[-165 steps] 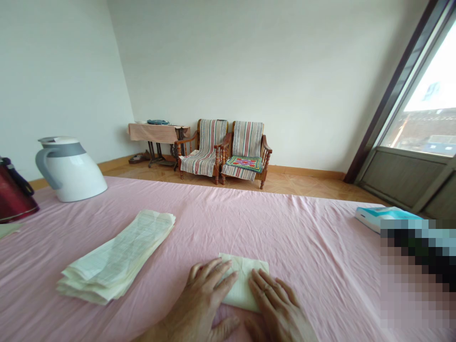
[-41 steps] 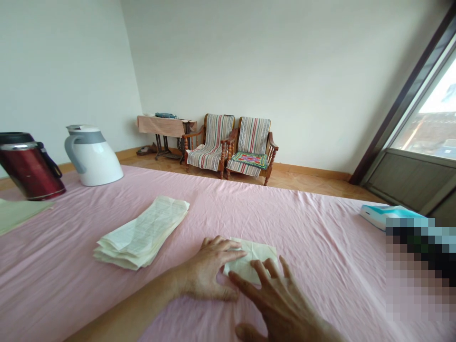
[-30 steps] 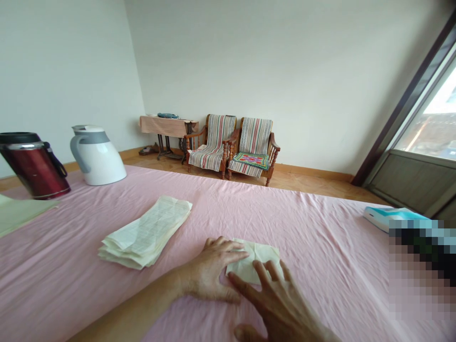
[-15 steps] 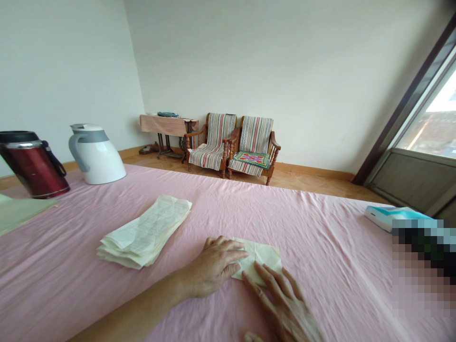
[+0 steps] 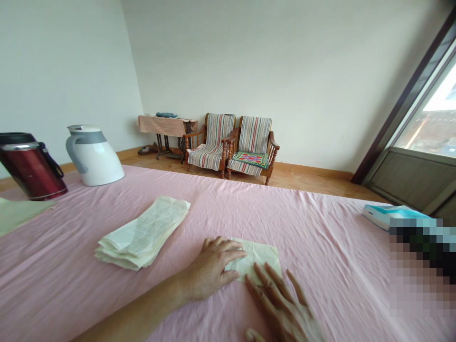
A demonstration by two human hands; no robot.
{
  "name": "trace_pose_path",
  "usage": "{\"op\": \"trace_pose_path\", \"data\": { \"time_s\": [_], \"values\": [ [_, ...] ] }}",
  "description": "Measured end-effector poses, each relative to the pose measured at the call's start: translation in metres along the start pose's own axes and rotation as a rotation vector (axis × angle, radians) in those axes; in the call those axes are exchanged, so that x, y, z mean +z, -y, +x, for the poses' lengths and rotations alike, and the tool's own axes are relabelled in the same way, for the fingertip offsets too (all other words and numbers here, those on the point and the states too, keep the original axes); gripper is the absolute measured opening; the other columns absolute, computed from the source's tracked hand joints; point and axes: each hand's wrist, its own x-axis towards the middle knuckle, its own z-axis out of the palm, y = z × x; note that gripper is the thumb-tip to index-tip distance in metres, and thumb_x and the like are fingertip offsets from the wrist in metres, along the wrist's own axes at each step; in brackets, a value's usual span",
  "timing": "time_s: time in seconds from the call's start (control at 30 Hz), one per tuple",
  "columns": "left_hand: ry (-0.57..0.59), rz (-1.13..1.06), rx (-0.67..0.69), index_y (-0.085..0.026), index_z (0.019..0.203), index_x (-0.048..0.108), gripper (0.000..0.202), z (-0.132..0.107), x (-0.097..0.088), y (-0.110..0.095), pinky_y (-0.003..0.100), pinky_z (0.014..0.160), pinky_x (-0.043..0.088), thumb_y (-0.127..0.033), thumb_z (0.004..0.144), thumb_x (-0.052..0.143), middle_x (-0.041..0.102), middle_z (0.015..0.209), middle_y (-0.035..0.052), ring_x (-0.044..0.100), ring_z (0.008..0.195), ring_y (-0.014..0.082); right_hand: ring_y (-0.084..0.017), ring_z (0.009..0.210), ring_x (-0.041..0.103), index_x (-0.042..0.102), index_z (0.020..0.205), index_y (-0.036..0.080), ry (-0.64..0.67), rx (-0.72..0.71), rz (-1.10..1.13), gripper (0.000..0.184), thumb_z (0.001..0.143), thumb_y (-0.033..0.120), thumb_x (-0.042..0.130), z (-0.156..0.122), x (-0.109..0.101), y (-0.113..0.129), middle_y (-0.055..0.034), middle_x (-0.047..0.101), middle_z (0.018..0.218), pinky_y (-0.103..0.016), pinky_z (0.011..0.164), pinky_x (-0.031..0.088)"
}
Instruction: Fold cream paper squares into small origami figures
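Note:
A small folded piece of pale paper [image 5: 259, 255] lies on the pink tablecloth [image 5: 249, 213] in front of me. My left hand [image 5: 212, 268] rests flat on its left edge, fingers pressing down. My right hand [image 5: 281, 308] lies flat with spread fingers, its fingertips on the paper's near edge. Neither hand grips the paper; both press it against the cloth. To the left lies a stack of folded pale sheets [image 5: 144, 232], apart from both hands.
A white jug [image 5: 93, 155] and a red flask [image 5: 30, 166] stand at the far left, with a pale sheet [image 5: 17, 213] at the left edge. A blue and white box [image 5: 386, 216] sits at the right. Two striped chairs [image 5: 231, 147] stand by the far wall.
My right hand has slid a little back toward me along the paper's near edge. My left hand stays pressed on the paper. The view has shifted slightly.

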Motion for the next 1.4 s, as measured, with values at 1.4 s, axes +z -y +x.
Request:
{"op": "trace_pose_path", "data": {
  "time_s": [1.4],
  "values": [
    [0.011,-0.030,0.019,-0.034,0.132,0.052,0.045,-0.003,-0.001,0.005,0.044,0.102,0.031,-0.027,0.089,0.061,0.050,0.139,0.0020,0.041,0.126,0.0263,-0.023,0.128,0.045,0.042,0.140,0.016,-0.130,0.111,0.291,0.065,0.090,0.057,0.038,-0.013,0.033,0.019,-0.0072,0.052,0.137,-0.038,0.106,0.035]
  ]
}}
